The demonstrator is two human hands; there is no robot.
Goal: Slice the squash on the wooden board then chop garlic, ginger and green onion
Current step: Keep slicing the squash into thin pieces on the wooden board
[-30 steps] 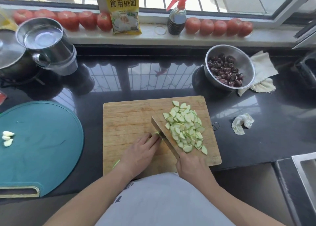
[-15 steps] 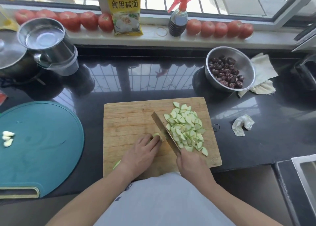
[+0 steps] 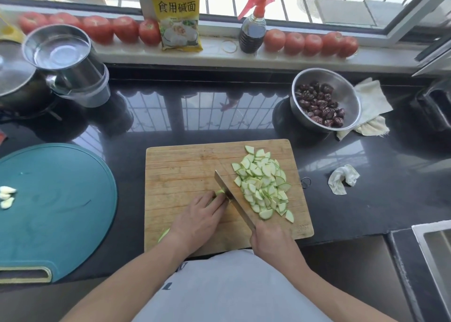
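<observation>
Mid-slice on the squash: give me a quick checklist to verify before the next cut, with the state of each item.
1. Right hand gripping the knife handle: ok.
2. Left hand pinning the squash remnant: ok, though only a small green end shows past the fingers.
3. Fingertips clear of the blade: cannot tell; they sit right beside it.
4. Slices piled right of the blade, out of the cutting path: ok.
5. Board flat on the counter, with bare room left of the blade: ok.
6. Garlic waiting on the teal board: ok; ginger and green onion not seen.
</observation>
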